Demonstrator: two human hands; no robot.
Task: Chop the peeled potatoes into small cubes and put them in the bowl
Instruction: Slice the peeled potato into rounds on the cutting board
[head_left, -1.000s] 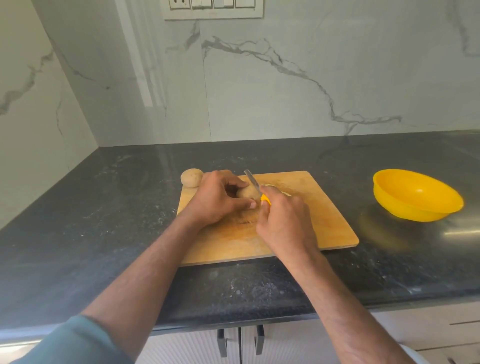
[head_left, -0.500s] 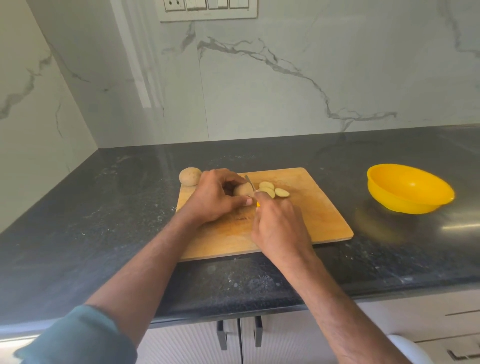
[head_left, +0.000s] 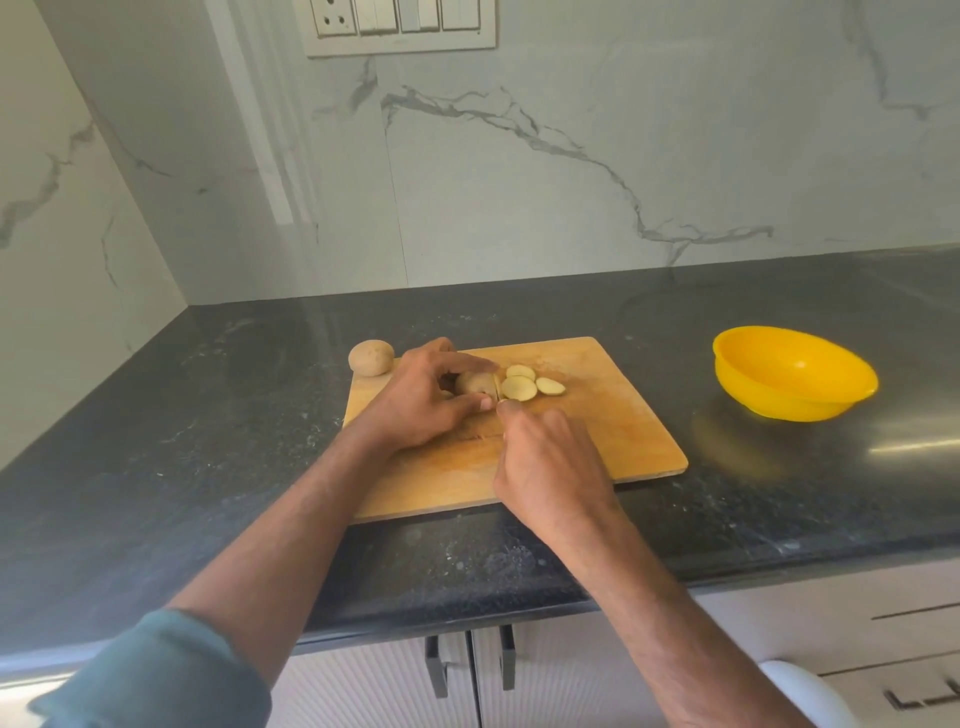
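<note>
On the wooden board (head_left: 597, 421), the left hand (head_left: 415, 400) holds a potato (head_left: 475, 383), its fingers curled over the top and the thumb tucked along the near side, so the grip is narrow and closed around it. The potato lies near the board's far left part, its cut end facing right.

The right hand (head_left: 545, 467) sits just right of and nearer than the left, curled into a fist over the board. Its grip is closed on a knife (head_left: 497, 387), of which only a thin sliver of blade shows, standing upright against the potato's cut face; the handle is hidden inside the fist.

Three slices (head_left: 519, 388) lie flat on the board just right of the blade, overlapping or touching one another, pale and round.

A second potato (head_left: 371, 357), whole, rests at the board's far left corner; whether it sits on the board or the worktop cannot be told.

The yellow bowl (head_left: 795, 374) stands on the dark worktop (head_left: 208, 415), well apart to the right of the board. Its inside looks plain yellow.

A switch panel (head_left: 400, 26) is fixed to the marbled wall behind. Cupboard doors with dark handles (head_left: 470, 665) show under the worktop's near edge.
</note>
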